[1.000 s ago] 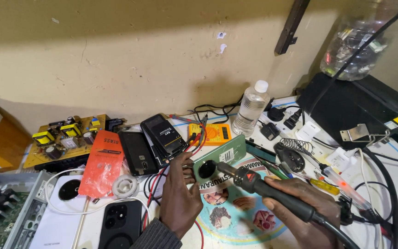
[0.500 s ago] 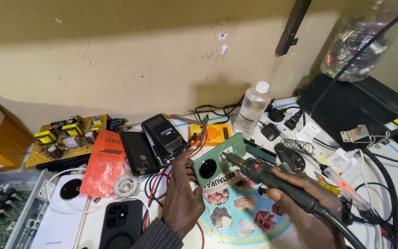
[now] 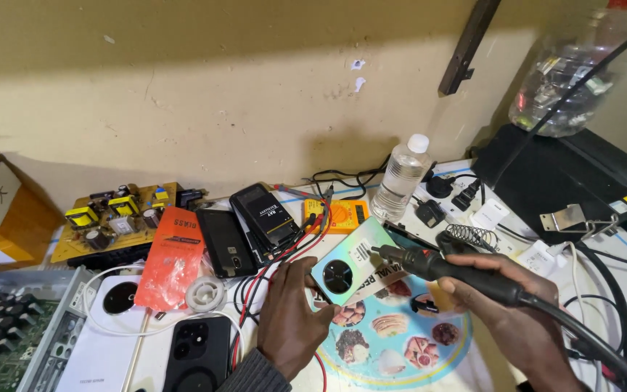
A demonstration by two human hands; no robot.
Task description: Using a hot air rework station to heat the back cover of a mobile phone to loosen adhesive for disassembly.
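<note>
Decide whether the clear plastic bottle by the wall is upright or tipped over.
Upright. The clear plastic bottle stands on its base on the bench, white cap on top, beside the orange multimeter.

Two bare hands worked at the cluttered bench: a left hand [image 3: 289, 317] and a right hand [image 3: 506, 308]. One clear plastic water bottle [image 3: 398, 178] stood by the wall. One yellow multimeter [image 3: 335, 215] lay near one orange flat packet [image 3: 173, 256]. One tan circuit board [image 3: 114, 221] sat further left.
</note>
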